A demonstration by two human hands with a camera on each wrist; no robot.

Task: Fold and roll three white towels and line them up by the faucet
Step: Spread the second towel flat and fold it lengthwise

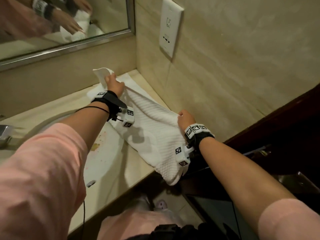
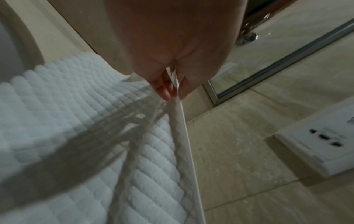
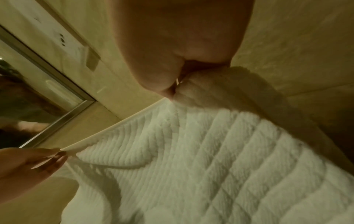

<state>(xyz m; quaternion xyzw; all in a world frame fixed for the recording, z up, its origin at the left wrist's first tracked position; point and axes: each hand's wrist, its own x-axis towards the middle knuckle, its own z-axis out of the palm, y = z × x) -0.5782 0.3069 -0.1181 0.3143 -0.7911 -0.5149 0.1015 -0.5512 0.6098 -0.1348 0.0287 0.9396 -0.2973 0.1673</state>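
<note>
A white quilted towel [image 1: 152, 134] hangs stretched between my two hands above the beige counter [image 1: 136, 172], its lower end drooping over the counter's front edge. My left hand [image 1: 113, 82] pinches one far corner near the back wall; in the left wrist view the left hand [image 2: 172, 91] grips the towel [image 2: 76, 136] by its smooth hem. My right hand [image 1: 184, 116] grips the other corner by the side wall; the right wrist view shows the right hand [image 3: 172, 89] bunching the towel [image 3: 210, 159]. More white towel [image 1: 93, 93] lies on the counter under my left wrist. The faucet [image 1: 5, 134] shows at the far left.
A white sink basin [image 1: 102, 163] sits left of the towel. A mirror [image 1: 60, 19] hangs on the back wall, and a white socket plate [image 1: 170, 26] is on the side wall. Dark wooden furniture [image 1: 277, 135] stands to the right, close to my right arm.
</note>
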